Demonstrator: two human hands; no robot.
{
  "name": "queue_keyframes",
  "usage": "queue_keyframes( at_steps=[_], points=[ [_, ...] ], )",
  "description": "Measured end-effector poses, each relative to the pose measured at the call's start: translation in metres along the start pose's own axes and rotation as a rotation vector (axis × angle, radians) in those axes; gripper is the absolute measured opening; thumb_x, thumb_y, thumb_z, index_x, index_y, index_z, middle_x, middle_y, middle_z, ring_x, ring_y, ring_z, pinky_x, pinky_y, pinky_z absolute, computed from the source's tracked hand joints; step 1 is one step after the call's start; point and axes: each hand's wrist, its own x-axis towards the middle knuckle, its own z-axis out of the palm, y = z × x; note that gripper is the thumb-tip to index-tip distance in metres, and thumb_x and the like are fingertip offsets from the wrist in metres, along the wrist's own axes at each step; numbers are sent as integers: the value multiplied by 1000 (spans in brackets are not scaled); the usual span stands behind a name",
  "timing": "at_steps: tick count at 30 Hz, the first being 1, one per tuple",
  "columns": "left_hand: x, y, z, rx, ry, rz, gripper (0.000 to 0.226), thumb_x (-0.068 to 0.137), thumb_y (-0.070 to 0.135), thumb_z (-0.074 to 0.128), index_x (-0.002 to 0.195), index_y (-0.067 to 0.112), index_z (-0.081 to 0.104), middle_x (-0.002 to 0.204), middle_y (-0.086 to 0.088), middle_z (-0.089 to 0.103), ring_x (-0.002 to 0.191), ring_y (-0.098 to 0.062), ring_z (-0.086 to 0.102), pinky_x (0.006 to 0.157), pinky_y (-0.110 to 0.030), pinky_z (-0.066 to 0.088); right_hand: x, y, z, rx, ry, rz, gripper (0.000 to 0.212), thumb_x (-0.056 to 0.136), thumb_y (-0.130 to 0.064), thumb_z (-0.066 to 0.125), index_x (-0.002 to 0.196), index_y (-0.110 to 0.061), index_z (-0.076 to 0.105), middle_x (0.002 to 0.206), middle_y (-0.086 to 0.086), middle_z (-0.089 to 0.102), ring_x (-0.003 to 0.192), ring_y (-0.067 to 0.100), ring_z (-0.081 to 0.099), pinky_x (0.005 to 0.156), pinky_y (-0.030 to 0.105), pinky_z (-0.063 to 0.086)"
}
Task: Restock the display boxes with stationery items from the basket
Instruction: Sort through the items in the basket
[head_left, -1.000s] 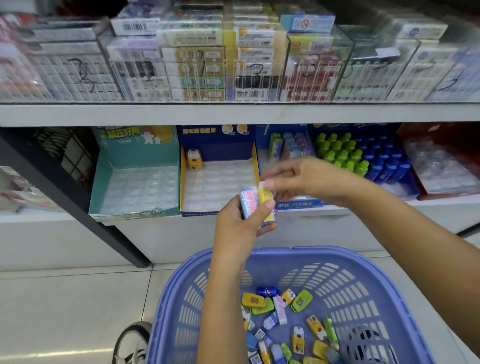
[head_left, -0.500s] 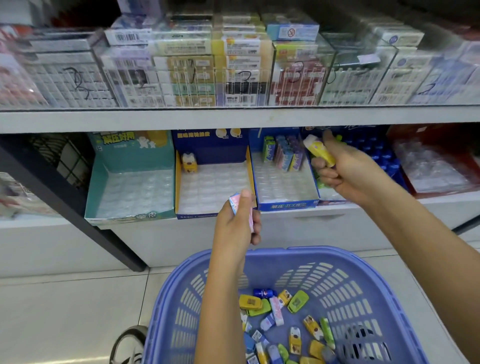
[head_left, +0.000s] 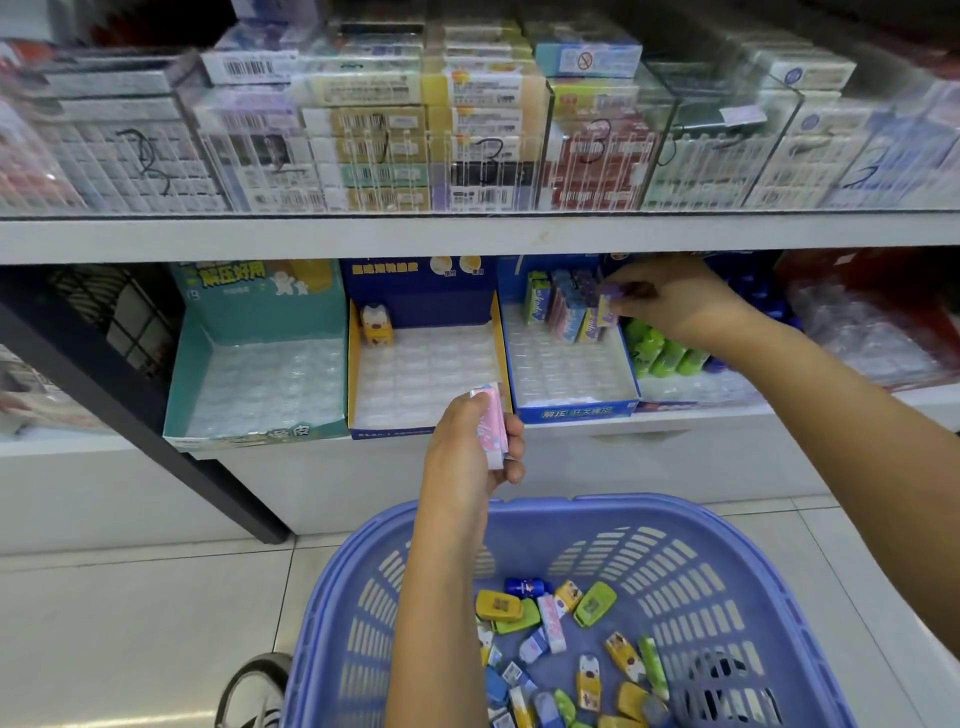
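My left hand (head_left: 470, 447) holds a pink and white eraser (head_left: 493, 423) upright above the blue basket (head_left: 727, 561), in front of the yellow-edged display box (head_left: 423, 374). My right hand (head_left: 670, 299) reaches under the shelf and pinches a yellow and purple eraser (head_left: 607, 306), setting it at the right end of the back row in the blue display box (head_left: 569, 364). That row holds several upright erasers (head_left: 558, 306). Several loose erasers (head_left: 561, 639) lie in the basket bottom.
A teal display box (head_left: 254, 364) stands at the left with a bare plastic insert. One yellow figure eraser (head_left: 375, 325) sits in the yellow-edged box. Green and blue bottles (head_left: 665, 348) fill the box to the right. Stacked boxes fill the upper shelf (head_left: 467, 236). A black post (head_left: 130, 405) slants at left.
My right hand took the yellow eraser from my left hand, carried it up and right, then lowered it into the blue box's back row. My left hand kept the pink eraser.
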Motion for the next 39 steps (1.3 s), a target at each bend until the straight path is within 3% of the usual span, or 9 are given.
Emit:
queue_keyframes(
  at_steps=[7,11,15,19,22,25,30,34,39],
  points=[
    [0,-4,-3,130,-25,26,21,99,25,45,101,12,61,67,-1,62,47,-9,50,41,-21,38,-4,9,11,102,13,-79,16,84,-7,67,98,-13,66,89,0,67,87,13,63,78,16,44],
    [-1,-5,-4,190,-52,36,35,101,36,37,96,10,60,63,1,54,39,-8,36,37,-17,28,-6,14,8,77,32,-103,14,87,-16,65,99,-12,71,96,4,70,90,16,62,77,17,42],
    [1,-4,-2,91,-63,-31,34,99,25,32,101,7,60,56,0,50,35,-8,29,37,-15,17,-4,13,9,41,15,-74,17,83,-17,69,99,-12,69,97,4,70,91,16,62,80,22,45],
    [1,-6,-2,25,-69,3,37,95,17,29,107,9,63,62,-3,54,39,-10,35,36,-17,22,10,10,5,-54,-15,-5,15,79,-24,74,91,-16,71,97,0,68,86,9,54,71,20,36],
    [1,-6,-1,59,-55,27,26,98,17,37,107,10,60,63,-1,61,44,-10,46,38,-19,31,11,-3,2,-196,-72,-4,20,81,-25,72,99,-16,68,103,2,66,94,16,58,76,24,42],
    [0,-7,-2,148,-66,96,23,98,23,48,112,8,58,73,0,65,53,-9,55,44,-21,42,-10,-26,5,86,-40,-79,22,76,-24,76,96,-19,67,93,1,65,84,13,60,74,25,46],
    [-5,-9,1,276,-86,213,27,93,31,57,107,9,63,77,-4,63,50,-6,48,43,-18,38,-59,-58,7,551,-546,-186,39,77,-21,75,112,-35,64,109,-15,67,95,9,66,87,22,53],
    [-6,-10,4,331,-56,242,29,91,35,57,92,7,65,63,-2,60,43,-6,35,39,-16,29,-73,-60,11,545,-490,-175,31,73,-16,79,101,-24,68,90,-6,73,88,18,70,86,40,55],
    [-10,-8,2,250,-168,154,53,78,57,55,94,7,65,58,4,51,44,-5,34,40,-16,28,-83,-64,8,576,-403,-279,29,68,-16,81,95,-20,71,94,-1,69,88,17,67,80,34,57]
  ],
)
